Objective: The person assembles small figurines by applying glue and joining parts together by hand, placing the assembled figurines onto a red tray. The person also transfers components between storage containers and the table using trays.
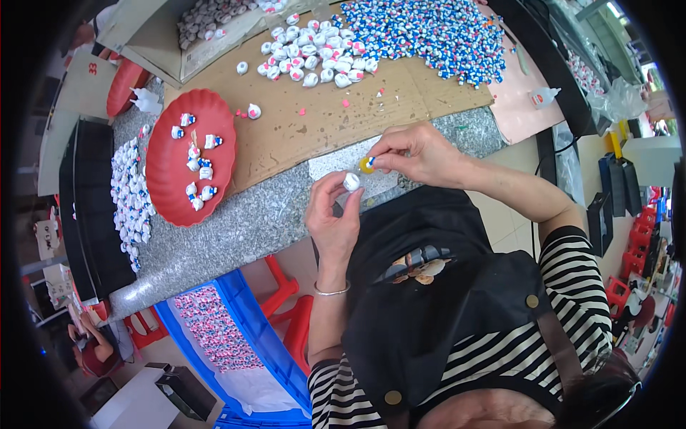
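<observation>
Over the near edge of the speckled grey worktop (264, 207), my left hand (334, 214) pinches a round white figurine head (351, 181) between thumb and fingers. Just to its right, the fingertips of my right hand (421, 154) grip a small blue-and-white figurine body (371, 161) with a yellow part (366, 166) on it. The head and the body are close together but apart. To the left lies a scalloped red plate (168, 187) bearing several white-and-blue figurines (206, 169). One loose white head (254, 111) sits on the cardboard (286, 139) beside the plate.
At the back are a heap of white heads (314, 53) and a dense heap of small blue pieces (436, 39). Rows of figurines (131, 193) stand left of the plate. A squeeze bottle (544, 96) lies at right. Below the worktop are a blue crate (268, 325) and a red stool (296, 332).
</observation>
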A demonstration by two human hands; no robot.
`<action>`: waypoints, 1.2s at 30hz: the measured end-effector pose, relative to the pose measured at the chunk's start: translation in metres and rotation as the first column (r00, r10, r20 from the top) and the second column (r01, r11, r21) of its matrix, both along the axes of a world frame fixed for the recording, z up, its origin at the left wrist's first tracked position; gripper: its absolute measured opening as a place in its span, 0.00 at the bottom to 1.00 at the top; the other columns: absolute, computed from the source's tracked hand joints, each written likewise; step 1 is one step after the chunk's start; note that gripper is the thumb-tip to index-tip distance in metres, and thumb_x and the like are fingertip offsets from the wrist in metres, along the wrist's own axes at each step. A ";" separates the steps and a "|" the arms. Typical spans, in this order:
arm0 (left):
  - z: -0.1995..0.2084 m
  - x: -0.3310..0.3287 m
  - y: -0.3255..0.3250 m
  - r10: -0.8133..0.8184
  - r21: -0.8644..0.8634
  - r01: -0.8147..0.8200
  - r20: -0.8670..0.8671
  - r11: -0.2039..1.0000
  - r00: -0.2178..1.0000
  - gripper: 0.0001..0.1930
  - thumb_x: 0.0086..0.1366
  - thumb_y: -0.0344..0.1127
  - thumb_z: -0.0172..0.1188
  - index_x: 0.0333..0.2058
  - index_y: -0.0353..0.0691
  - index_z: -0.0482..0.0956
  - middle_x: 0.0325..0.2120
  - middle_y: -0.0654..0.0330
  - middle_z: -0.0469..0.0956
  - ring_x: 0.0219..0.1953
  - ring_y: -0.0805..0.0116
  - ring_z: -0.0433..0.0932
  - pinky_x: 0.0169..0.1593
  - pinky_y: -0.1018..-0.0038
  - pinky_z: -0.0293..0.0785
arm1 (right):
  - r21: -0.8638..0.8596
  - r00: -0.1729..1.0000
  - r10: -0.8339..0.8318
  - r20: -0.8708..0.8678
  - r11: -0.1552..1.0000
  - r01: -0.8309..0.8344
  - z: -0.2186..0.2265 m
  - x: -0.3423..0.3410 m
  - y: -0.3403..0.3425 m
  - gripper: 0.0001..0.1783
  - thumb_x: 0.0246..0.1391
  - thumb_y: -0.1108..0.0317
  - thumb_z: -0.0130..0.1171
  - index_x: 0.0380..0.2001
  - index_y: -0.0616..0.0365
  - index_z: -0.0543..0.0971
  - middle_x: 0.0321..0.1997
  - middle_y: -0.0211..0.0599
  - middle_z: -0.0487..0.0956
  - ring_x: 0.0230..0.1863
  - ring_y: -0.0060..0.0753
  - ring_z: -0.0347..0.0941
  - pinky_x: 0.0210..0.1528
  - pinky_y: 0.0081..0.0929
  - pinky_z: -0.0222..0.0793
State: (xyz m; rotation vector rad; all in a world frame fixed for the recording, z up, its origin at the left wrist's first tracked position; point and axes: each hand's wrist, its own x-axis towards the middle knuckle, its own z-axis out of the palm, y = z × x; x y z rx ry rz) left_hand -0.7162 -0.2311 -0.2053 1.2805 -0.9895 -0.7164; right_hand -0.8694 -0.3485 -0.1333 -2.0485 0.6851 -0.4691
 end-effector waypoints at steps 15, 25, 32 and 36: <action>0.030 -0.004 -0.011 -0.413 0.028 0.454 -0.369 0.890 0.833 0.13 0.62 0.23 0.53 0.45 0.31 0.77 0.32 0.56 0.78 0.30 0.75 0.76 0.35 0.81 0.74 | -0.208 0.972 0.129 0.198 0.974 -0.087 0.010 -0.019 0.009 0.07 0.48 0.76 0.60 0.34 0.60 0.80 0.26 0.38 0.77 0.27 0.37 0.77 0.26 0.29 0.71; 0.047 0.050 -0.020 -0.035 0.049 0.027 0.173 0.998 0.984 0.09 0.60 0.22 0.55 0.40 0.30 0.76 0.34 0.61 0.75 0.34 0.76 0.72 0.37 0.81 0.70 | -0.455 0.960 -0.227 0.164 0.846 0.278 -0.024 -0.068 -0.038 0.10 0.49 0.74 0.59 0.37 0.63 0.78 0.36 0.43 0.77 0.36 0.44 0.75 0.37 0.33 0.72; 0.060 0.173 0.004 0.269 -0.052 -0.472 0.874 0.880 0.405 0.11 0.56 0.26 0.58 0.39 0.32 0.76 0.31 0.51 0.75 0.32 0.56 0.74 0.36 0.65 0.70 | -0.726 0.916 -0.384 -0.115 0.662 0.186 -0.046 -0.097 -0.113 0.08 0.44 0.73 0.55 0.30 0.62 0.77 0.33 0.43 0.74 0.37 0.43 0.74 0.36 0.35 0.71; 0.050 0.175 -0.001 0.330 -0.199 -0.545 0.932 0.815 0.153 0.16 0.55 0.30 0.59 0.43 0.32 0.75 0.43 0.43 0.71 0.45 0.45 0.70 0.48 0.58 0.67 | -0.713 0.920 -0.341 -0.193 0.693 0.107 -0.040 -0.090 -0.112 0.06 0.43 0.75 0.54 0.28 0.63 0.75 0.31 0.43 0.72 0.37 0.47 0.72 0.38 0.37 0.69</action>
